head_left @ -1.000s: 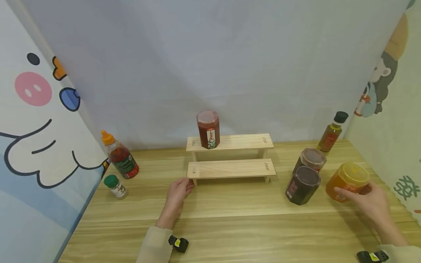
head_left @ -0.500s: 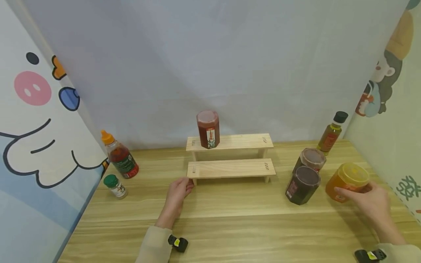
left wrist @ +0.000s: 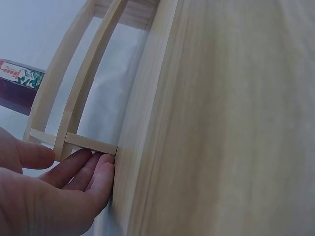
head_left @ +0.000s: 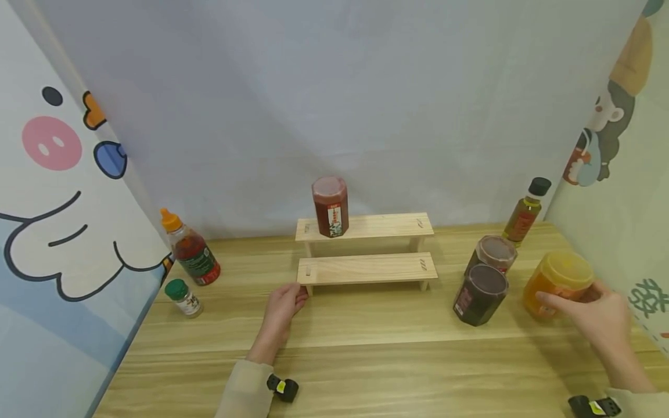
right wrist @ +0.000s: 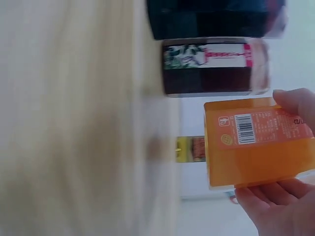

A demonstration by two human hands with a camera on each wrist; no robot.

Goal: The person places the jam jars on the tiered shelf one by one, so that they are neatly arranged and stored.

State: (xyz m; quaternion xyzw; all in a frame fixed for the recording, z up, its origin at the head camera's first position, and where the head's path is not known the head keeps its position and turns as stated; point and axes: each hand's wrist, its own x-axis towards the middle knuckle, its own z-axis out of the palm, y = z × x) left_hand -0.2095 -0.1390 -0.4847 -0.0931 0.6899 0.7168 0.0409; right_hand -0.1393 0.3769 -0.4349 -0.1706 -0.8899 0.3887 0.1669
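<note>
I get soft, even light in the head view, with a faint shadow below the right hand (head_left: 601, 313). My left-wrist picture is dimmer and bows the shelf (left wrist: 82, 88); my right-wrist one smears the table (right wrist: 74, 123).

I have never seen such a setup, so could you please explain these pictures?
There is no robot, just a person's bare hands. One picture looks down from a camera worn on the head; the other two come from wrist cameras, so they appear sideways. The left hand grips the wooden stand at the left end of its lower step; a red jar sits on the upper one. The right hand holds an amber jar, seemingly off the table. On it stand a sauce bottle and a green-capped shaker at left, two dark jars and an oil bottle at right.
</note>
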